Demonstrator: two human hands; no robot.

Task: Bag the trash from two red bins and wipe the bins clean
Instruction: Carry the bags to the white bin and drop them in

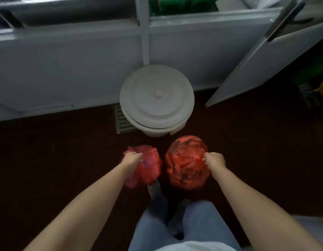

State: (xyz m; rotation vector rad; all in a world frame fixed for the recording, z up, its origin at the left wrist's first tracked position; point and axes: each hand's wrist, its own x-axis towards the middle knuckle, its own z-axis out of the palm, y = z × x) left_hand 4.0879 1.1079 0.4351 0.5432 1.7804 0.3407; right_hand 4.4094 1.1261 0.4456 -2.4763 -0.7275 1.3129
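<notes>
Head view: two red trash bags hang side by side in front of us, low over the middle of the floor (66,151). We cannot tell whether their bottoms touch it. The left bag (148,171) is the smaller. The right bag (186,165) is fuller and rounder, with dark contents showing through the film. The two bags are just beside each other, with a narrow gap between them. No red bin is visible in this view.

The left hand (133,157) is closed as a fist on the gathered top of the left bag. The right hand (215,160) has its fingers (205,159) curled tightly on a bunch of film at the upper right side of the right bag.

Handling, in our judgement:
- The film is thin, soft and slippery, and it will stretch or tear under a point load.
- Both bags look light enough for one hand each.
- We would take hold at the gathered neck, with the whole hand wrapped round it, not at a side fold.
- The right grip sits off-centre, so that bag may tip or spill from its open side.

Beyond the bags a white bucket (153,131) with a lid (157,95) stands at the foot of a white cabinet (66,60). A grate (121,122) lies in the floor at its left. A cabinet door (256,66) stands open at the right. Our shoes (154,189) are below the bags.
</notes>
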